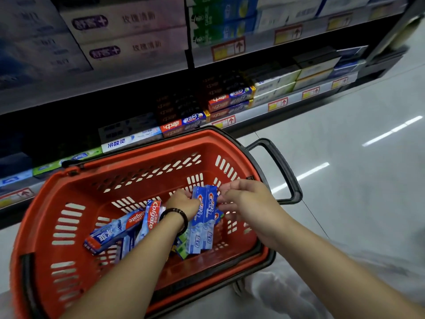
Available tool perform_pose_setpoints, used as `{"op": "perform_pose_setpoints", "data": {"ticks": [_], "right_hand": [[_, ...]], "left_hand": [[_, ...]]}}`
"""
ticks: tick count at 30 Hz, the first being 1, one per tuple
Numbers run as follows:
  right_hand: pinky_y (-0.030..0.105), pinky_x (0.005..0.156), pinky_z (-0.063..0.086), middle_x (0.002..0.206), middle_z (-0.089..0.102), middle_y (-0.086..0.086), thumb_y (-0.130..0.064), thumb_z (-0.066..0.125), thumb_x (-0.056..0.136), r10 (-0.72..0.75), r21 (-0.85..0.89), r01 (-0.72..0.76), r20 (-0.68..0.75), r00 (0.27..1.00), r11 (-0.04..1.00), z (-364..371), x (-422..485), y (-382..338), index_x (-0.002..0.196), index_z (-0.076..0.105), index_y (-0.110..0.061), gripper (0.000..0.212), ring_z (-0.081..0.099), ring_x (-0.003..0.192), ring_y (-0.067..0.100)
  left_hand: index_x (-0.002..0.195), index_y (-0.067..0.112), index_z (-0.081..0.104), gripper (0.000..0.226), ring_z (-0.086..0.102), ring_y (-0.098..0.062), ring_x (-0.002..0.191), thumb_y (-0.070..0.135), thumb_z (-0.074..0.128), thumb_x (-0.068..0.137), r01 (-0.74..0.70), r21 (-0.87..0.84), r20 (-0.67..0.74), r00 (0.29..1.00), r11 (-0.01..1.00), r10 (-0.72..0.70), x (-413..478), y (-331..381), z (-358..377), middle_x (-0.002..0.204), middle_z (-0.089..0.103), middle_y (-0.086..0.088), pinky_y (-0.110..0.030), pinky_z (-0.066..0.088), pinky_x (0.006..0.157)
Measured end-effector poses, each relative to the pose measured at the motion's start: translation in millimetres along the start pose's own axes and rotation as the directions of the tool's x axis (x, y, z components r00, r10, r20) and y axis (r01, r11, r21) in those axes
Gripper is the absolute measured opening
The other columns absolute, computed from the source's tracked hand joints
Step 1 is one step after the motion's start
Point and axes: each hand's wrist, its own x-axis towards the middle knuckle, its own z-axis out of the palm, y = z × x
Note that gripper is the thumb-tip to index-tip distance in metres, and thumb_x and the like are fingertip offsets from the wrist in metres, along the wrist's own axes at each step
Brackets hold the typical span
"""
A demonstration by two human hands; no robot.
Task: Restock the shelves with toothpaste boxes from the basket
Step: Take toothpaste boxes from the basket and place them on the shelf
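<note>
- The Crest boxes, two blue cartons side by side, stand nearly upright inside the basket, top ends up. Their lower ends are down among the other stock.
- The left hand grips the Crest boxes from the left, its fingers curled round their upper part.
- The right hand meets the same pair from the right, with curled fingertips and thumb pinching the edge near the top corner (so both hands hold the cartons).
- A dark beaded bracelet sits on the left wrist, just beside the left carton.
- Two Colgate boxes lie left of the left forearm. One leans up with its red end high, and the other lies flatter toward the basket's left side.
- A green box shows under the lower ends of the Crest boxes. Most of it is hidden.
- The basket is red plastic with slotted walls, a black rim and a black handle sticking out on the right. It sits right against the bottom shelf.
- The bottom shelf runs behind the basket. It carries rows of toothpaste cartons, with red-and-blue cartons just past the far rim of the basket.
- Pale cartons with purple logos fill the upper shelf (the print is blurred).
- Red-and-yellow price tags with arrows line the shelf edges.
- The glossy grey floor stretches to the right and reflects ceiling lights.
</note>
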Motion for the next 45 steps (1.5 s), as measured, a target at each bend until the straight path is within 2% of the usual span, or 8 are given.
{"op": "perform_pose_setpoints", "data": {"ticks": [3,9,17,24,28,34,38,45], "right_hand": [[0.038,0.079,0.062,0.104,0.08,0.014,-0.007,0.066,0.097,0.022,0.031,-0.021,-0.015,1.0,0.999,-4,0,-1,0.104,0.072,-0.011,0.01,0.077,0.101,0.031],[0.039,0.082,0.063,0.103,0.08,0.009,-0.009,0.065,0.098,0.039,0.031,-0.038,-0.019,0.999,0.999,-4,2,-2,0.104,0.073,-0.012,0.01,0.078,0.099,0.027],[0.04,0.083,0.064,0.102,0.08,0.005,-0.013,0.064,0.1,0.039,0.002,-0.039,0.01,0.999,0.999,-3,5,-4,0.102,0.074,-0.017,0.011,0.079,0.095,0.022],[0.035,0.077,0.061,0.099,0.081,0.007,-0.011,0.064,0.1,0.03,-0.034,-0.03,0.006,1.0,0.999,-4,5,-11,0.101,0.073,-0.015,0.011,0.078,0.098,0.026],[0.04,0.083,0.062,0.1,0.081,0.007,-0.012,0.063,0.102,0.029,-0.025,-0.029,-0.003,1.0,0.999,-5,4,-15,0.103,0.073,-0.015,0.011,0.078,0.098,0.026],[0.036,0.08,0.063,0.104,0.08,0.012,-0.011,0.061,0.103,0.027,-0.02,-0.027,-0.011,1.0,0.999,-9,3,-21,0.107,0.073,-0.011,0.012,0.077,0.1,0.03],[0.04,0.083,0.064,0.104,0.08,0.013,-0.013,0.061,0.104,0.036,-0.012,-0.036,-0.016,0.999,0.999,-10,3,-24,0.107,0.074,-0.01,0.013,0.077,0.101,0.033],[0.047,0.092,0.063,0.104,0.08,0.012,-0.017,0.063,0.104,0.006,-0.028,-0.006,-0.027,1.0,1.0,-14,2,-33,0.109,0.072,-0.009,0.012,0.077,0.101,0.032]], "left_hand": [[0.107,0.018,0.057,0.017,0.057,-0.011,0.074,0.02,0.066,0.092,0.04,0.028,-0.004,0.999,0.999,-0.04,9,-4,9,0.092,0.062,0.002,-0.028,0.041,0.054],[0.099,0.015,0.063,0.034,0.071,-0.024,0.074,0.036,0.067,0.073,0.079,0.068,0.006,0.997,0.995,-0.08,46,-27,35,0.088,0.073,-0.005,-0.036,0.06,0.063],[0.105,0.014,0.062,0.022,0.059,-0.017,0.071,0.028,0.073,0.092,0.05,0.08,0.013,0.999,0.996,-0.051,36,-22,33,0.092,0.068,-0.004,-0.029,0.041,0.053],[0.093,0.017,0.067,0.012,0.072,-0.022,0.086,0.022,0.078,0.091,0.058,0.026,0.037,0.998,0.998,-0.059,43,-25,28,0.095,0.074,-0.005,-0.039,0.062,0.077],[0.087,0.019,0.068,0.012,0.073,-0.022,0.086,0.021,0.078,0.092,0.044,-0.003,0.03,0.999,0.999,-0.044,42,-24,23,0.094,0.074,-0.004,-0.04,0.063,0.078],[0.111,0.017,0.069,0.022,0.076,-0.019,0.085,0.02,0.079,0.092,0.01,-0.063,0.058,0.998,0.998,-0.007,38,-28,12,0.103,0.076,-0.004,-0.037,0.064,0.071],[0.121,0.014,0.07,0.029,0.074,-0.013,0.079,0.018,0.078,0.093,-0.026,-0.09,0.054,0.998,0.996,0.031,30,-32,3,0.105,0.078,-0.005,-0.021,0.053,0.056],[0.119,0.018,0.069,0.026,0.074,-0.009,0.079,0.017,0.077,0.094,-0.133,-0.097,-0.005,0.991,0.986,0.133,13,-29,-18,0.1,0.08,-0.001,-0.022,0.054,0.062]]}}
